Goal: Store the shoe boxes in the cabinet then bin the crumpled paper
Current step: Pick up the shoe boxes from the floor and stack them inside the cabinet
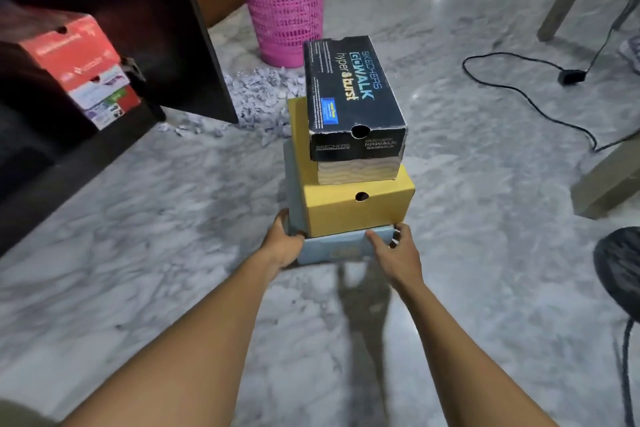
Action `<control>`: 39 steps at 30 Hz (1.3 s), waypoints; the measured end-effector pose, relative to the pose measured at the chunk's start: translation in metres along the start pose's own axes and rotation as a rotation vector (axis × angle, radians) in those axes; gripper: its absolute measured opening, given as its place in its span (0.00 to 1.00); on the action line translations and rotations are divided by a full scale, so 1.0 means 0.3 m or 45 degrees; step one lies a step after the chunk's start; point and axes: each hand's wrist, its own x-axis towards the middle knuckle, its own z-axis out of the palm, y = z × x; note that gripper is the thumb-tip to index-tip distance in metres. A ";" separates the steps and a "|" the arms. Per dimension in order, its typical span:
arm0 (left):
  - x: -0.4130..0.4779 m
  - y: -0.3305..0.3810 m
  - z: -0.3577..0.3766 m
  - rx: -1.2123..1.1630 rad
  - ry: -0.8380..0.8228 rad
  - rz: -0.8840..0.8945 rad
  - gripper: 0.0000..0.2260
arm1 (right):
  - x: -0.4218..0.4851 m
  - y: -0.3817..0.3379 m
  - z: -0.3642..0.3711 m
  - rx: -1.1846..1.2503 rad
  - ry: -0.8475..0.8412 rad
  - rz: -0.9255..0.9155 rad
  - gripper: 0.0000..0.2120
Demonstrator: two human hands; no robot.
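The grey box (332,248) is gripped at its near corners by the left hand (282,243) and right hand (394,253); a yellow box (356,211) and a black box (349,87) are stacked on it. A red box (76,55) is seen inside the cabinet (166,28), left. Crumpled paper (259,90) is strewn on the floor (173,218) by the pink basket (284,7); a cable (519,94) is trailed at right

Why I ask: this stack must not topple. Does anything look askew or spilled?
The black box sits off-centre, shifted right, on the yellow box, itself offset on the grey-blue box that the left hand and right hand hold. Crumpled paper lies strewn on the floor beside the pink basket.
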 end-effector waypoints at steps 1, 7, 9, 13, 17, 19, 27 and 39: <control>-0.002 -0.020 -0.029 -0.038 0.022 -0.019 0.33 | -0.002 -0.009 0.030 -0.002 -0.026 -0.016 0.22; -0.002 -0.092 -0.141 -0.215 0.059 -0.132 0.35 | -0.018 -0.059 0.156 -0.002 -0.152 -0.047 0.25; -0.001 -0.099 -0.154 -0.190 0.070 -0.147 0.34 | -0.013 -0.061 0.171 0.022 -0.165 -0.046 0.26; 0.004 -0.091 -0.171 -0.128 0.071 -0.134 0.31 | 0.012 -0.070 0.136 0.186 -0.238 0.009 0.25; -0.005 -0.017 -0.208 -0.011 0.416 -0.023 0.22 | 0.036 -0.129 0.049 0.317 -0.125 0.032 0.23; -0.029 0.061 -0.228 -0.149 0.671 0.130 0.16 | 0.046 -0.181 0.011 0.367 -0.005 -0.068 0.21; -0.105 0.376 -0.255 -0.379 0.402 0.575 0.24 | -0.008 -0.513 0.012 0.304 -0.103 -0.609 0.29; -0.147 0.368 -0.280 -0.379 0.158 0.431 0.24 | -0.079 -0.601 0.080 0.238 -0.134 -0.777 0.23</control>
